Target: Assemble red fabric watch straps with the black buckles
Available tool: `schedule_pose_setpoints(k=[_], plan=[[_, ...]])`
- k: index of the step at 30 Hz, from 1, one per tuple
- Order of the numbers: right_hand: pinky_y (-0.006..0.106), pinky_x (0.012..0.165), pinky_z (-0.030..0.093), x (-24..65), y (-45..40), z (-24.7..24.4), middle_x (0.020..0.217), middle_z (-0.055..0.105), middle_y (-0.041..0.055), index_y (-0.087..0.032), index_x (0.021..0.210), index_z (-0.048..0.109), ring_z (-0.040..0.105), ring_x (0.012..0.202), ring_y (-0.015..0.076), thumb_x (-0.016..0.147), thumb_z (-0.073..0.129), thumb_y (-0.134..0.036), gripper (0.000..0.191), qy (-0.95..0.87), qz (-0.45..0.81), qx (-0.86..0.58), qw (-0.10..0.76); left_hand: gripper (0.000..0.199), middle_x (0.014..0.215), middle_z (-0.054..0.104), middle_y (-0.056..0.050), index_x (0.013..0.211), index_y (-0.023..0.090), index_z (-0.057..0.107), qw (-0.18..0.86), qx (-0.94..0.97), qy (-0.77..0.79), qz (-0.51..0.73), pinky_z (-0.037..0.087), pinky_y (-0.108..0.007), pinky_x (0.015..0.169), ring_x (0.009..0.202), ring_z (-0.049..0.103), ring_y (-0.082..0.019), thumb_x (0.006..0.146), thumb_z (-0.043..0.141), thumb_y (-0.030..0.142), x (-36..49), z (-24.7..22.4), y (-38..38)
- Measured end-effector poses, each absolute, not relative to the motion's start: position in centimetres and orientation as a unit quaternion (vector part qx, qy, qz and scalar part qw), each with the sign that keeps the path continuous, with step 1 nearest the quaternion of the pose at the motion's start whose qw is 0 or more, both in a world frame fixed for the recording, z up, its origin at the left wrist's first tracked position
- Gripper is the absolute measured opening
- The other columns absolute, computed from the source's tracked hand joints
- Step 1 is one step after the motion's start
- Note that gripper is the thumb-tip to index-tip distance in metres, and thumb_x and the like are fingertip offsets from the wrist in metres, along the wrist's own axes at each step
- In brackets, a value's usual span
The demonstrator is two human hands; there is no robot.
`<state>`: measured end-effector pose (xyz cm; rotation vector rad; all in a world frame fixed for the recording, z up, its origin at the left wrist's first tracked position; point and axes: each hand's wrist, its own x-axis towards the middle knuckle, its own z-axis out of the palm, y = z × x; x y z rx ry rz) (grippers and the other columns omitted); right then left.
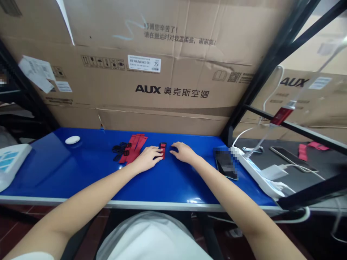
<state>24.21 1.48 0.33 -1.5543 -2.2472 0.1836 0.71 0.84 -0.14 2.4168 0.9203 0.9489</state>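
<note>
A short red strap with a black buckle (163, 152) lies on the blue tabletop (89, 173), close to the middle. The fingertips of my left hand (148, 159) rest at its left edge, spread rather than wrapped round it. To the right of the strap, my right hand (184, 152) hovers low or rests on the table; its fingers are a little bent and apart, with nothing visible in them. Beyond my left hand sits a bunch of red straps (137, 145), with black buckles and dark loops (118, 151) at its left side.
A phone (225, 164) lies right of my right forearm, beside a white power strip (257, 175) with plugs and cables. At left are a white oval object (72, 139) and a white device (13, 166). Large cardboard (173, 119) stands behind, between black frame posts (252, 83).
</note>
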Motion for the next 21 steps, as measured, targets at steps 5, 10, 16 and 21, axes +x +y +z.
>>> schedule_pose_setpoints(k=[5,10,16,21], plan=[[0.050,0.117,0.022,23.6,-0.8,-0.6,0.155,0.030,0.0204,-0.010,0.145,0.041,0.025,0.145,0.0336,0.094,0.043,-0.051,0.065,-0.809,0.080,-0.554,0.179,0.025,0.118,0.069,-0.012,0.103,0.025,0.075,0.171,0.860,0.333,0.347,0.037,-0.046,0.105,0.115,0.060,-0.031,0.084,0.063,0.035,1.8,-1.2,1.7],[0.049,0.119,0.011,22.8,-1.5,-0.6,0.158,0.019,0.0200,-0.010,0.150,0.032,0.014,0.148,0.0340,0.087,0.036,-0.072,0.089,-0.796,0.091,-0.576,0.161,0.043,0.136,0.057,-0.015,0.121,0.019,0.066,0.141,0.832,0.402,0.355,0.027,-0.047,0.113,0.132,0.046,-0.033,0.085,0.060,0.041,0.5,-1.5,1.8],[0.045,0.120,0.007,22.5,-1.8,-0.1,0.160,0.015,0.0167,-0.013,0.152,0.028,0.010,0.149,0.0314,0.084,0.028,-0.079,0.095,-0.789,0.091,-0.592,0.137,0.065,0.151,0.037,-0.023,0.139,0.004,0.047,0.034,0.785,0.595,0.172,0.021,-0.048,0.116,0.143,0.027,-0.037,0.091,0.042,0.048,-1.6,-0.4,3.1],[0.043,0.120,0.005,22.5,-1.9,-0.1,0.160,0.016,0.0146,-0.013,0.153,0.025,0.009,0.149,0.0282,0.085,0.026,-0.078,0.094,-0.794,0.085,-0.588,0.128,0.073,0.156,0.030,-0.015,0.146,0.012,0.041,0.012,0.845,0.522,0.116,0.019,-0.043,0.118,0.146,0.022,-0.031,0.092,0.035,0.060,-1.0,0.4,1.8]])
